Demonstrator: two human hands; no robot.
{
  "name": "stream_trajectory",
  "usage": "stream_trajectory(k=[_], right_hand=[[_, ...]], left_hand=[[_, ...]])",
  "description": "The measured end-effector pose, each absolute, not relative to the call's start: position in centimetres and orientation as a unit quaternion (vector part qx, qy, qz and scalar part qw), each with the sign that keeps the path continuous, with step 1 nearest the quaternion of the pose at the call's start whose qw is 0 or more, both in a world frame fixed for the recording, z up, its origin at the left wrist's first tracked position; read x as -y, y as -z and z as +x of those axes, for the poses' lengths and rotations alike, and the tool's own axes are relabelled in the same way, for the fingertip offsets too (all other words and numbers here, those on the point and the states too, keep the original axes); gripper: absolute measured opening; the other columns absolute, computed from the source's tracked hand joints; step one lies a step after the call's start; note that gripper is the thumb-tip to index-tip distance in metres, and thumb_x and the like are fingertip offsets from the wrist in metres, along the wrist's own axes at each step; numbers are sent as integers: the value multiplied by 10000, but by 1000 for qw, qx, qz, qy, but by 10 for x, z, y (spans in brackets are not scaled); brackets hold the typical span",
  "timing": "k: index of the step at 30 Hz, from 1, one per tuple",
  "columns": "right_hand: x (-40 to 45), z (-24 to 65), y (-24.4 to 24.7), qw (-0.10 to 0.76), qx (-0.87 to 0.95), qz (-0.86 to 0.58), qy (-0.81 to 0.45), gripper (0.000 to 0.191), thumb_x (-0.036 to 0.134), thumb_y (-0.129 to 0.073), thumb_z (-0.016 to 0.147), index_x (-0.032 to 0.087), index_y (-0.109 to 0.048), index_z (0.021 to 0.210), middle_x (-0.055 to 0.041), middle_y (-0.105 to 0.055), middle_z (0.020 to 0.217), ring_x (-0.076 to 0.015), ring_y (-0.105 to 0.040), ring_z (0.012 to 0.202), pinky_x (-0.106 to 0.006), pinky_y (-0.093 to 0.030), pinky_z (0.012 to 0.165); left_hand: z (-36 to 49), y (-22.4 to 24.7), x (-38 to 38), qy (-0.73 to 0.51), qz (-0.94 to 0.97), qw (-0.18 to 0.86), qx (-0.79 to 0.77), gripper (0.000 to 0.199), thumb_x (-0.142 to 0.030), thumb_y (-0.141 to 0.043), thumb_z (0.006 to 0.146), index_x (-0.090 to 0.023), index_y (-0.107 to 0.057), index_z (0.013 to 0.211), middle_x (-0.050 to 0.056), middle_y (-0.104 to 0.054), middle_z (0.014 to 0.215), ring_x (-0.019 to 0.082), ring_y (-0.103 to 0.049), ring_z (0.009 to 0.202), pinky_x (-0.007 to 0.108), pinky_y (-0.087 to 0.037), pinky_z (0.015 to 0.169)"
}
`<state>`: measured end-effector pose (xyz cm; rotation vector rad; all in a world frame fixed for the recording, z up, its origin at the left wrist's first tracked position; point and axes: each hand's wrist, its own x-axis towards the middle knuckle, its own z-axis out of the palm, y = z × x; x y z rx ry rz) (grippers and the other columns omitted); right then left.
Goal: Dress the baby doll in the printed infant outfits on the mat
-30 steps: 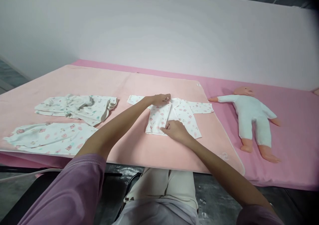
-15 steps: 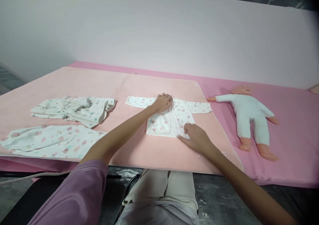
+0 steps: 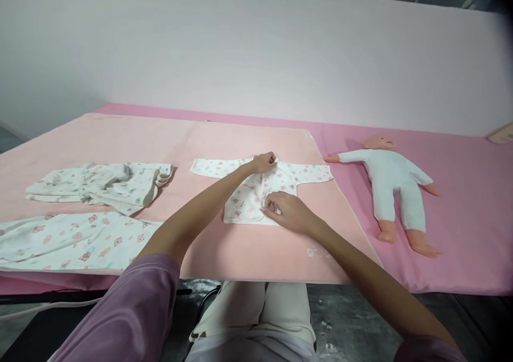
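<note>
A small white baby shirt [image 3: 244, 204] with a pink print lies spread on the peach mat, sleeves stretched out to both sides. At its neckline, my left hand [image 3: 264, 163] is closed with the fingertips pinching the cloth. Lower down, my right hand [image 3: 289, 211] has its thumb and fingers curled together on the front edge of the shirt, near the middle. Part of the shirt's lower right side is hidden beneath my right hand, and my left forearm crosses over its left sleeve.
Folded printed baby clothes [image 3: 100, 183] lie to the left on the peach mat [image 3: 248, 255]. Closer to the front edge is another printed garment [image 3: 80, 242], partly behind my left arm. A baby doll [image 3: 395, 183] in white rests on the pink cover [image 3: 468, 218] at right. A pale wall [image 3: 256, 52] stands behind.
My right hand has moved left, from the shirt's lower right side to its middle front, bringing the front edge across. My left hand stays at the neckline. The view has shifted slightly.
</note>
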<state>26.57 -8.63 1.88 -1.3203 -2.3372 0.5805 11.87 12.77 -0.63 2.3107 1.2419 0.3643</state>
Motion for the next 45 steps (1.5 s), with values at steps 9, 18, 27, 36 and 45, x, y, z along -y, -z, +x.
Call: stream_trajectory(k=[9, 18, 27, 36, 45], right_hand=[[58, 315, 3, 182, 878, -410, -169, 550, 558, -460, 1105, 350, -461, 1614, -32, -433, 1709, -284, -346, 1605, -506, -322, 1300], [65, 326, 21, 77, 904, -378, -186, 757, 651, -403, 1101, 435, -57, 1738, 53, -22, 1816, -321, -80, 1694, -611, -97, 1377], [64, 327, 18, 154, 877, -418, -180, 612, 553, -273, 1148, 439, -149, 1736, 63, -187, 1803, -281, -170, 1684, -610, -107, 1378], [9, 414, 48, 276, 663, -695, -24, 701, 606, -395, 1073, 192, -450, 1636, -148, -482, 1665, -379, -424, 1534, -587, -386, 1242], [-4, 437, 60, 254, 564, -783, 71, 499, 513, -491, 1003, 161, -710, 1281, -191, -700, 1173, -371, -567, 1087, -506, -447, 965]], left_hand=[[104, 34, -119, -213, 863, 187, -418, 268, -417, -533, 1020, -219, -567, 1198, 65, -755, 1136, 261, -644, 1166, 471, -343, 1140], [101, 42, -109, -291, 878, 54, -376, 354, -340, -515, 1056, -191, -577, 1371, 125, -652, 1400, 285, -572, 1271, 450, -444, 1096], [96, 40, -107, -157, 914, 17, -373, 550, -447, -291, 1138, -242, -503, 1603, 61, -467, 1701, 321, -388, 1590, 522, -305, 1300], [113, 27, -86, -104, 930, 75, -343, 731, -592, -272, 1110, -196, -266, 1724, 74, -210, 1810, 277, -194, 1684, 485, -183, 1370], [116, 36, -84, -86, 926, 88, -357, 788, -663, -259, 1084, -234, -208, 1744, 74, -153, 1817, 283, -145, 1694, 523, -128, 1379]])
